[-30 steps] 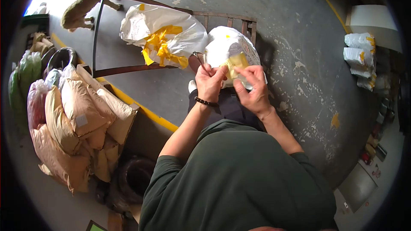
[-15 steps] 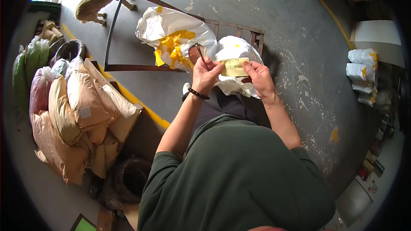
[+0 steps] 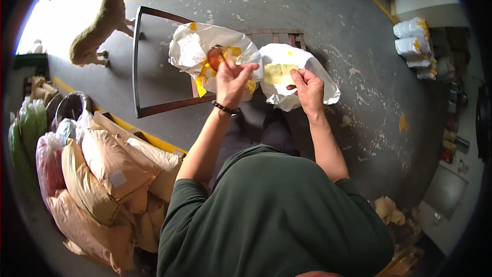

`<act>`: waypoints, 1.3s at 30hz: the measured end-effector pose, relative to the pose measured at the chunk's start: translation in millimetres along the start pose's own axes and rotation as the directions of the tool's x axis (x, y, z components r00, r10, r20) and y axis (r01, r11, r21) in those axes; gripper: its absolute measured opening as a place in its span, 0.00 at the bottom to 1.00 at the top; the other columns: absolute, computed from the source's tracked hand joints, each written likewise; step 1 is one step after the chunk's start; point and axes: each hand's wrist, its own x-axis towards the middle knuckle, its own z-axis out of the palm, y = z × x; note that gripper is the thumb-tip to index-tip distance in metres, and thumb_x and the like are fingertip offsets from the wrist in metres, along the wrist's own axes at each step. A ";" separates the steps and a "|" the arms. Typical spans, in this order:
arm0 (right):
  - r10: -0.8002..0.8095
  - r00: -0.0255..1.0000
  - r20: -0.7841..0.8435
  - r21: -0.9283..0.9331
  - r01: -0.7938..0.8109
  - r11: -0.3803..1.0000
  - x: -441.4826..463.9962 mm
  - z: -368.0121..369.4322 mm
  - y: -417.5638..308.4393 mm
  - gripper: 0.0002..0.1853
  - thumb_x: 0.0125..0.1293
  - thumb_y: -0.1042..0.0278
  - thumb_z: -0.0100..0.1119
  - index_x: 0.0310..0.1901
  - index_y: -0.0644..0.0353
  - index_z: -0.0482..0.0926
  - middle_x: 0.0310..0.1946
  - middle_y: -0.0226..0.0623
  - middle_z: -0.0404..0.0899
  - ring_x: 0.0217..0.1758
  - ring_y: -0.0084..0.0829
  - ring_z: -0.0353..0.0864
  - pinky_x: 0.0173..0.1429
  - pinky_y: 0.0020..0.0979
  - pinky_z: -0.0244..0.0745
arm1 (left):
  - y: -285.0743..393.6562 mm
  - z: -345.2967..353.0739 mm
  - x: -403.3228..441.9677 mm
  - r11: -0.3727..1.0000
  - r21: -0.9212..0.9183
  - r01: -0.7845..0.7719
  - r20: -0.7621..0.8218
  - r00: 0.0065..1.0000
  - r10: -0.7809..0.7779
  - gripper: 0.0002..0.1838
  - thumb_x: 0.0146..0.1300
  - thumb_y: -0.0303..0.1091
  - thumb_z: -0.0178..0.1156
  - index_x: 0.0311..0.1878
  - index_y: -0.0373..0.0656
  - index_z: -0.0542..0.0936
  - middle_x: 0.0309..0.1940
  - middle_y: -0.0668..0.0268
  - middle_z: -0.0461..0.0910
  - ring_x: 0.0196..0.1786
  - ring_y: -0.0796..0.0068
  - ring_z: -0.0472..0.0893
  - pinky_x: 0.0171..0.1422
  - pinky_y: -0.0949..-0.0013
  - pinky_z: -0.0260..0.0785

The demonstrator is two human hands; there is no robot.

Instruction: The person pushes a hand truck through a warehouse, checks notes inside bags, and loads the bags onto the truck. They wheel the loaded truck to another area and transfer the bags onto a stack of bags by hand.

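My right hand (image 3: 309, 90) pinches a yellow paper note (image 3: 279, 74) by its right edge; the note bears dark handwriting. My left hand (image 3: 231, 83), with a beaded bracelet at the wrist, holds what look like glasses with orange-tinted lenses (image 3: 215, 58), its index finger pointing right toward the note, apart from it. Beneath the left hand lies a crumpled white sack (image 3: 225, 36) with yellow tape (image 3: 201, 86) on it. A second white sack (image 3: 320, 84) sits under the note and the right hand.
The sacks rest on a low cart with a dark metal frame (image 3: 136, 66) and slats (image 3: 264, 33). Stuffed paper sacks (image 3: 110, 161) are piled at left. A four-legged animal figure (image 3: 100, 28) stands at the far left. White taped packages (image 3: 415, 46) are stacked at right.
My left hand has let go of the note and moved left with the glasses. The right hand alone holds the note now. The view has shifted, showing more of the animal figure.
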 end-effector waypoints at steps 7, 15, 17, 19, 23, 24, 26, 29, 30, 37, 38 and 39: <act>-0.155 0.967 -0.203 -0.195 0.115 0.974 -23.8 -6.1 0.9 0.12 0.66 0.66 0.59 0.35 0.69 0.80 0.22 0.33 0.81 0.24 0.18 0.78 0.30 0.23 0.74 | 138.2 30.6 -64.1 0.953 -0.189 -0.236 0.176 0.947 0.269 0.13 0.63 0.17 0.49 0.37 0.44 0.56 0.35 0.55 0.81 0.28 0.82 0.72 0.33 0.79 0.66; -0.294 0.916 -0.273 -0.221 0.238 0.946 -61.8 -23.9 -5.4 0.13 0.66 0.64 0.60 0.35 0.68 0.80 0.21 0.31 0.80 0.24 0.18 0.78 0.29 0.22 0.72 | 191.9 107.0 -161.3 0.697 -0.647 -0.309 0.496 0.524 0.692 0.07 0.63 0.23 0.47 0.37 0.42 0.58 0.32 0.56 0.76 0.29 0.78 0.69 0.34 0.74 0.63; -0.258 0.918 -0.301 -0.233 0.192 0.954 -80.8 -32.3 -9.2 0.13 0.65 0.64 0.60 0.35 0.69 0.80 0.22 0.32 0.80 0.24 0.19 0.78 0.31 0.23 0.73 | 192.0 120.1 -183.5 0.680 -0.666 -0.307 0.522 0.460 0.718 0.06 0.63 0.25 0.47 0.38 0.42 0.59 0.31 0.57 0.75 0.28 0.78 0.68 0.34 0.74 0.62; -0.275 0.909 -0.313 -0.240 0.204 0.949 -99.6 -41.5 -7.9 0.12 0.65 0.66 0.59 0.35 0.69 0.80 0.23 0.32 0.81 0.25 0.18 0.78 0.32 0.23 0.73 | 192.6 127.9 -205.6 0.670 -0.671 -0.317 0.541 0.409 0.735 0.05 0.64 0.26 0.46 0.38 0.42 0.60 0.30 0.59 0.74 0.28 0.78 0.67 0.34 0.73 0.60; -0.233 0.913 -0.336 -0.175 0.183 0.968 -135.7 -62.1 8.3 0.12 0.65 0.65 0.59 0.35 0.68 0.81 0.23 0.31 0.81 0.25 0.18 0.78 0.32 0.22 0.72 | 191.8 137.7 -246.8 0.657 -0.658 -0.367 0.552 0.359 0.753 0.04 0.64 0.29 0.46 0.39 0.42 0.62 0.29 0.62 0.72 0.27 0.78 0.65 0.34 0.72 0.58; -0.292 0.896 -0.335 -0.162 0.250 0.954 -142.2 -64.3 13.7 0.12 0.66 0.64 0.59 0.36 0.68 0.81 0.23 0.30 0.81 0.24 0.18 0.77 0.31 0.22 0.71 | 192.2 136.3 -257.4 0.657 -0.647 -0.387 0.552 0.356 0.754 0.05 0.64 0.30 0.46 0.39 0.42 0.62 0.28 0.62 0.71 0.27 0.78 0.64 0.34 0.72 0.57; -0.250 0.909 -0.334 -0.163 0.205 0.965 -161.0 -66.1 9.1 0.12 0.66 0.64 0.58 0.37 0.68 0.81 0.24 0.30 0.81 0.24 0.18 0.77 0.31 0.21 0.71 | 195.7 133.1 -277.7 0.646 -0.624 -0.440 0.544 0.350 0.763 0.05 0.65 0.32 0.46 0.39 0.42 0.63 0.27 0.64 0.70 0.27 0.78 0.63 0.34 0.72 0.56; -0.235 0.911 -0.340 -0.160 0.190 0.969 -180.2 -64.9 6.1 0.13 0.66 0.63 0.59 0.37 0.68 0.81 0.23 0.30 0.81 0.24 0.18 0.77 0.31 0.21 0.71 | 202.2 119.8 -304.3 0.613 -0.574 -0.543 0.500 0.360 0.788 0.06 0.65 0.34 0.45 0.40 0.42 0.65 0.26 0.66 0.69 0.26 0.78 0.61 0.34 0.71 0.54; -0.260 0.908 -0.329 -0.153 0.221 0.963 -181.6 -67.2 7.4 0.13 0.66 0.63 0.59 0.37 0.67 0.81 0.23 0.30 0.81 0.24 0.18 0.78 0.31 0.21 0.71 | 203.8 115.0 -311.0 0.604 -0.552 -0.575 0.483 0.370 0.794 0.07 0.65 0.35 0.45 0.40 0.42 0.65 0.26 0.67 0.68 0.26 0.78 0.61 0.34 0.71 0.54; -0.354 0.884 -0.307 -0.166 0.317 0.934 -186.4 -63.7 14.2 0.14 0.66 0.62 0.59 0.36 0.68 0.81 0.20 0.31 0.80 0.22 0.17 0.76 0.28 0.22 0.70 | 187.5 22.1 -296.9 0.634 -0.307 -0.710 0.213 0.597 0.773 0.12 0.67 0.39 0.42 0.40 0.42 0.70 0.18 0.70 0.63 0.24 0.77 0.56 0.33 0.70 0.49; -0.351 0.885 -0.306 -0.156 0.317 0.936 -187.2 -61.7 12.9 0.14 0.66 0.62 0.59 0.36 0.68 0.81 0.20 0.31 0.80 0.22 0.17 0.76 0.28 0.22 0.70 | 183.9 2.0 -291.8 0.664 -0.248 -0.706 0.197 0.634 0.748 0.13 0.67 0.40 0.42 0.41 0.41 0.70 0.16 0.70 0.61 0.24 0.77 0.56 0.33 0.70 0.49; -0.348 0.885 -0.308 -0.155 0.314 0.937 -187.8 -59.0 10.5 0.14 0.66 0.62 0.59 0.36 0.68 0.81 0.19 0.30 0.80 0.22 0.17 0.76 0.28 0.22 0.70 | 180.7 -17.2 -288.2 0.693 -0.186 -0.696 0.177 0.670 0.721 0.14 0.68 0.40 0.42 0.42 0.40 0.71 0.14 0.70 0.59 0.24 0.78 0.55 0.33 0.70 0.49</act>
